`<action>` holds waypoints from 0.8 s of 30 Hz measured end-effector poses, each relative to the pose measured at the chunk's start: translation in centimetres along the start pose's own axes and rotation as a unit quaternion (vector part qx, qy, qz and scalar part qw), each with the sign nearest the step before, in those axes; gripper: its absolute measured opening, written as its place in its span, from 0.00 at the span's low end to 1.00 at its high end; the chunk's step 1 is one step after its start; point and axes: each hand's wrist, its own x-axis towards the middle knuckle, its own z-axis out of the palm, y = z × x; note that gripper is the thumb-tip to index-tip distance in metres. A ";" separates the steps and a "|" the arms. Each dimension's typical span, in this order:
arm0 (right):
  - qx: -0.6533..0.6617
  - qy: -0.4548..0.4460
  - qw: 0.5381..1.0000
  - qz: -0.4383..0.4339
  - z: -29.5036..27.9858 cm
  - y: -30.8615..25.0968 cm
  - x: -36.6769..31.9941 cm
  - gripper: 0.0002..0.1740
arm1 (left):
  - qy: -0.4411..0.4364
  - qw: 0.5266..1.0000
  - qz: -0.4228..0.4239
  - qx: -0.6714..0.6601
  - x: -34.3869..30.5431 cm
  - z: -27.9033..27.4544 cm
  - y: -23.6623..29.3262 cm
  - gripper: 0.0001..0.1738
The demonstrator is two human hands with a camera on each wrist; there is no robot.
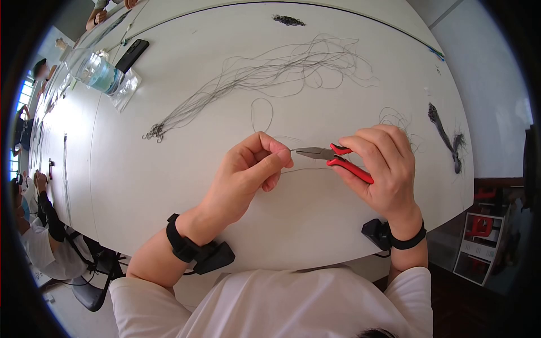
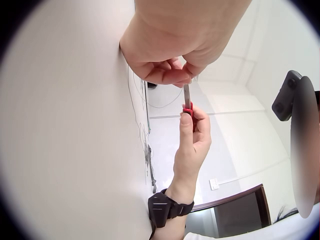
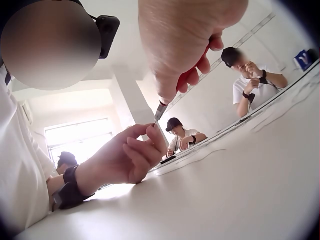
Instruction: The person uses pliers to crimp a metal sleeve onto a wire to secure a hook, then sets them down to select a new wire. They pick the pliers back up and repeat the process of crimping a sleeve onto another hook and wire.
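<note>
Between thumb and fingertips, the left hand (image 1: 251,169) pinches the end of a thin dark wire above the white table. The right hand (image 1: 386,166) grips pliers with red handles (image 1: 355,169), their grey jaws pointing left at the pinched fingertips. The jaw tips are close to the wire end; whether they touch it is too small to tell. A loop of wire (image 1: 272,115) lies on the table beyond the left hand. In the left wrist view the pliers (image 2: 187,97) stand just under the left fingertips, and in the right wrist view they (image 3: 160,111) meet the left thumb area.
A long bundle of wires (image 1: 225,84) with hooked ends lies across the table (image 1: 169,186). A dark pile (image 1: 288,21) is at the back, a tied dark bundle (image 1: 445,135) at the right. A clear container (image 1: 101,73) and black phone (image 1: 132,55) sit back left. Other people sit around.
</note>
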 end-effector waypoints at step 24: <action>-0.008 0.001 1.000 -0.003 0.0 -0.4 -0.1 0.22 | -0.033 0.999 -0.032 -0.002 0.0 -0.2 0.2 0.10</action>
